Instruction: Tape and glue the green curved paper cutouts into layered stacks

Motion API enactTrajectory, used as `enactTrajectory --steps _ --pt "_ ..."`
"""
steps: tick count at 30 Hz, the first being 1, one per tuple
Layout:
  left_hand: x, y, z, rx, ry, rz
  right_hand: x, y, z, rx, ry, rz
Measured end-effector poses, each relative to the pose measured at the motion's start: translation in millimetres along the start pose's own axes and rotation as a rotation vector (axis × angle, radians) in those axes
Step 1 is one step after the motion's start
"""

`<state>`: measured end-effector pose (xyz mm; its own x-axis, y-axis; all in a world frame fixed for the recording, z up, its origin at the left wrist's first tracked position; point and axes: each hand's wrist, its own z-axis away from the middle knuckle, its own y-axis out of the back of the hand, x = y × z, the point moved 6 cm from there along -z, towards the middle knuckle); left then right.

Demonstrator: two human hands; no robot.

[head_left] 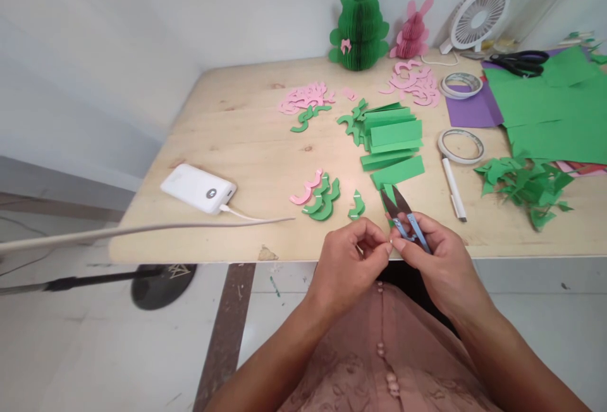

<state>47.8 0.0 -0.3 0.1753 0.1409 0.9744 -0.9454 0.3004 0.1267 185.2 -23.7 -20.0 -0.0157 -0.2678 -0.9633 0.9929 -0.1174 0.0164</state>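
At the table's front edge, my right hand (pixel 439 254) is closed around blue-handled thread snips (pixel 411 227), whose dark blades stand apart and point away from me. My left hand (pixel 353 257) pinches with thumb and forefinger, its tips meeting my right thumb. A tiny white bit (pixel 391 241) shows between the fingertips; its kind is too small to tell. Under the blades lies a green paper strip (pixel 389 194). Just left sit a curved green paper piece (pixel 356 205) with a white strip on it, a scalloped green stack (pixel 324 200) and a pink curved piece (pixel 308 188).
Folded green strips (pixel 396 137) and pink cutouts (pixel 308 97) lie farther back. Tape rolls (pixel 461 145), a white marker (pixel 454 189) and green scraps (pixel 526 184) are at right. A power bank (pixel 196 187) with a cable lies left. Honeycomb paper rabbits (pixel 360 33) and a fan (pixel 478 17) stand behind.
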Motion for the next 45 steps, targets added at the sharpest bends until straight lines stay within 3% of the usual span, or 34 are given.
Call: enactTrajectory --steps 10,17,21,35,45 --pt "12.8 1.1 5.1 0.057 -0.157 -0.154 4.4 -1.7 0.2 0.015 -0.081 -0.146" --pt "25.3 -2.0 20.0 0.171 -0.517 -0.345 2.0 -3.8 2.3 0.022 -0.123 -0.255" --pt "24.8 -4.2 22.5 0.192 -0.569 -0.391 0.6 -5.7 4.5 0.035 -0.137 -0.317" --pt "23.3 0.8 18.2 0.283 -0.510 -0.259 -1.7 -6.4 7.5 0.054 -0.133 -0.356" --pt "-12.1 3.7 10.0 0.219 -0.116 0.213 -1.7 -9.9 10.5 0.028 -0.153 -0.387"
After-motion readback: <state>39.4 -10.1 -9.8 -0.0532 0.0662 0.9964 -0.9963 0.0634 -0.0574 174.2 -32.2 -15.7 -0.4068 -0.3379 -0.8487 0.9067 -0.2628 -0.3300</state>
